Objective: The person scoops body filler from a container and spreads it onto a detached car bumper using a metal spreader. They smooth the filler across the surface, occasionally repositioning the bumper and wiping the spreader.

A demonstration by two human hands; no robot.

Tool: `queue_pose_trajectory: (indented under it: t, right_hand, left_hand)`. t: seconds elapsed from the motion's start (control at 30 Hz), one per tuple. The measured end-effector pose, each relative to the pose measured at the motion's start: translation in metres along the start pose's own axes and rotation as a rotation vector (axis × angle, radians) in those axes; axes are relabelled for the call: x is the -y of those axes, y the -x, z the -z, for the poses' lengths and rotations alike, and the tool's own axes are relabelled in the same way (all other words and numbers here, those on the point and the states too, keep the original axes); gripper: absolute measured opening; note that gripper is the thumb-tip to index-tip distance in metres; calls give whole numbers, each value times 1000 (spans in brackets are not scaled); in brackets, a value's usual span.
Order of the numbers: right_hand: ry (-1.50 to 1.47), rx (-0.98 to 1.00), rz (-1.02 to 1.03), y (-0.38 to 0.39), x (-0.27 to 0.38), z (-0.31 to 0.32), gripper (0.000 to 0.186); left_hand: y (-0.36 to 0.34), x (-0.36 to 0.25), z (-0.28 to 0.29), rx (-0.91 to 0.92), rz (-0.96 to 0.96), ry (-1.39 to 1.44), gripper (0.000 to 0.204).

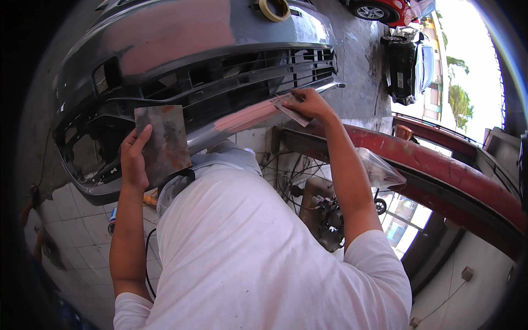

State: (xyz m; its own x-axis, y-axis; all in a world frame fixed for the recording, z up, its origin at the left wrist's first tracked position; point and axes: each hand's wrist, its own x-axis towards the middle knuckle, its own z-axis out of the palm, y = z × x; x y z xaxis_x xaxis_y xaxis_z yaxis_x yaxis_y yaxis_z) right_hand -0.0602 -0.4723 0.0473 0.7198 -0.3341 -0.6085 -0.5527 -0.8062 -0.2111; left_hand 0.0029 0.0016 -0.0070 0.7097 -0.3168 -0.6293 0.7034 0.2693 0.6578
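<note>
A dark grey car bumper (258,52) lies across the view in front of me, its grille slats facing me. Pinkish filler covers a patch on its upper face and a strip (247,115) along its lower lip. My left hand (135,157) grips a flat, stained metal plate (165,140) by its left edge, thumb on top, in front of the bumper's left part. Closed on a thin putty spreader (297,115), my right hand (311,104) is at the right end of the pink strip. The spreader's edge appears to touch the lip there.
A roll of masking tape (274,9) rests on top of the bumper. To my right runs a red metal beam (440,170), with a compressor-like machine (324,212) below it. A black vehicle (407,69) and a red car (379,11) stand beyond. White tiles (82,228) lie at lower left.
</note>
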Motion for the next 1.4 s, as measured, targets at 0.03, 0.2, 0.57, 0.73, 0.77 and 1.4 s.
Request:
queue_pose_trajectory:
  t: [0.03, 0.2, 0.57, 0.73, 0.77, 1.4]
  right_hand:
    - [6, -1, -6, 0, 0, -1, 83]
    - [19, 11, -8, 0, 0, -2, 84]
    - [24, 23, 30, 0, 5, -6, 85]
    - [12, 31, 38, 2, 9, -8, 84]
    - [6, 31, 39, 3, 9, -8, 84]
    - [7, 53, 37, 7, 25, -13, 87]
  left_hand:
    - [0, 0, 0, -2, -1, -3, 26]
    - [-1, 0, 1, 0, -10, -12, 26]
    - [0, -2, -2, 6, -19, -35, 29]
    - [-1, -2, 0, 12, -7, -35, 29]
    - [-1, -2, 0, 17, -6, -34, 29]
    - [0, -2, -1, -3, -14, -22, 29]
